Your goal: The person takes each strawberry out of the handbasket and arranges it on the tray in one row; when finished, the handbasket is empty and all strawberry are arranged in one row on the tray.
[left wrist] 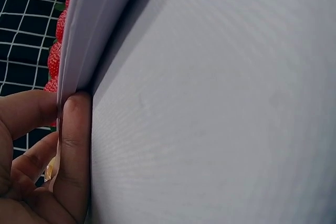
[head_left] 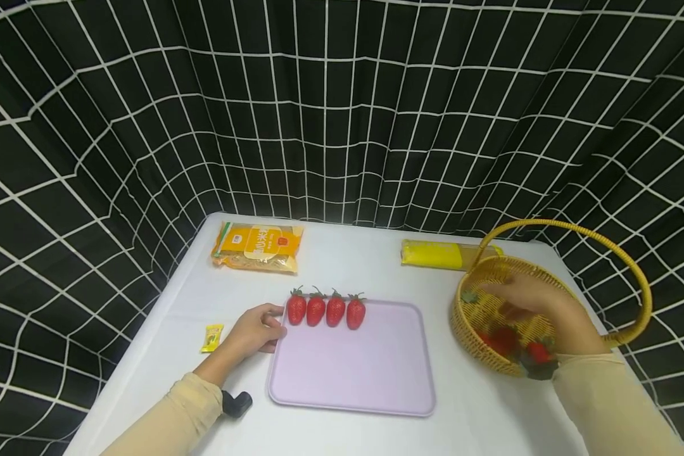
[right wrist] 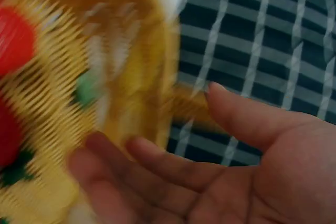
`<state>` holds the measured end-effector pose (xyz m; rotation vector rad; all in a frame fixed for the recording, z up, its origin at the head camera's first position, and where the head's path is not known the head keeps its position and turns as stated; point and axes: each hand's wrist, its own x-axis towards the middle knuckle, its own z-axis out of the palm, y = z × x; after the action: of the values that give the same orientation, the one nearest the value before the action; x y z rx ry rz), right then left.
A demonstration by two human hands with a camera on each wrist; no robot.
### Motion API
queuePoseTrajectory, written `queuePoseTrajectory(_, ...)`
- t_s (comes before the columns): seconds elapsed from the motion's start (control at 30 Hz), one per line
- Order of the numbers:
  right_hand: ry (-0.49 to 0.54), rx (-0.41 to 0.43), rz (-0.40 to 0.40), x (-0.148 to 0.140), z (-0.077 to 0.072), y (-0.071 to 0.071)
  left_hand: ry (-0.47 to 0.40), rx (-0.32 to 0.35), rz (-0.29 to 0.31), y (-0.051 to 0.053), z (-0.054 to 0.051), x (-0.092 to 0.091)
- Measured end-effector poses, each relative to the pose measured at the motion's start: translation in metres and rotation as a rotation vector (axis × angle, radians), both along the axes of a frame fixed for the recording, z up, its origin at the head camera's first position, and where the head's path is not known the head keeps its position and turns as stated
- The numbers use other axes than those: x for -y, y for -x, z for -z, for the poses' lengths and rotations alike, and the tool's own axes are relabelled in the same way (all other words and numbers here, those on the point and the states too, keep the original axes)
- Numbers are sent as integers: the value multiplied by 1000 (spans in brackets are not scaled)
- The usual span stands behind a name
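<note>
On my feed, a gridded black curtain backed the white table. The basket stood right of the lilac tray, its handle arching partly in front of a yellow packet; an orange bag lay far left. I saw the left hand pinching the tray's rim, the right hand loosely spread at the basket's mouth — how deep, I couldn't tell. Four strawberries lined the tray's far edge — a yellow sweet sat near the left wrist.

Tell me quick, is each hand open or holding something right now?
Left hand: closed, pinching the edge of the tray.
Right hand: open at the basket, no strawberry in its fingers.
</note>
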<state>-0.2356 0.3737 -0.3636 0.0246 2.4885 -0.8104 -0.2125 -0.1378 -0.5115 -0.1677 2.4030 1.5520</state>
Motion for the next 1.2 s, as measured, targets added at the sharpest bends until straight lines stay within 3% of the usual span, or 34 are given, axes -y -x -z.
queuePoseTrajectory(0.17,240,448,317,-39,27,-5,11,4,-1,2,1,0)
queuePoseTrajectory(0.2,304,513,373,-43,32,-6,15,2,-1,2,1,0)
queuePoseTrajectory(0.3,376,644,435,-50,46,-5,8,5,-7,1,1,0)
queuePoseTrajectory(0.37,377,651,447,-53,50,-4,5,4,-5,0,1,0)
queuePoseTrajectory(0.5,339,579,364,-56,54,5,-1,8,-1,0,0,-1)
queuePoseTrajectory(0.6,362,554,222,-58,55,17,2,4,3,0,-1,-1)
queuePoseTrajectory(0.7,431,571,151,-61,55,29,4,3,4,0,-2,-1)
queuePoseTrajectory(0.83,442,551,146,-66,53,37,3,4,0,0,-3,-1)
queuePoseTrajectory(0.93,391,473,170,-71,53,36,4,6,-4,0,-2,-1)
queuePoseTrajectory(1.03,355,379,275,-76,56,31,9,4,-8,1,-1,0)
queuePoseTrajectory(1.13,380,333,223,-81,64,31,15,6,-8,2,0,0)
queuePoseTrajectory(1.2,405,361,163,-82,69,34,10,9,-5,2,2,0)
